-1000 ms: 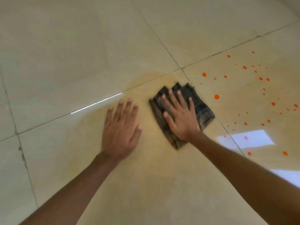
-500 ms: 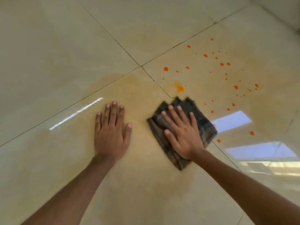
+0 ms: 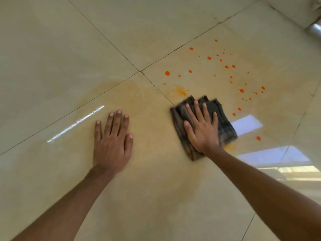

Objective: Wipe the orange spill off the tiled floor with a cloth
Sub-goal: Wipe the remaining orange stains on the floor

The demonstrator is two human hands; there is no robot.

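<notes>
While flat on cloth [image 3: 224, 119], right hand [image 3: 202, 132] beside spill [image 3: 226, 66]

right hand [image 3: 202, 134] flat on cloth [image 3: 224, 124]

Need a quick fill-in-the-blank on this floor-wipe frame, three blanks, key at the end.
1. The right hand presses a dark cloth flat on the tiled floor; the left hand holds ____.
2. The unwiped droplets are ____ in colour.
3. Those droplets all lie to the ____ of the grout cross.
Missing words: nothing; orange; right.
</notes>
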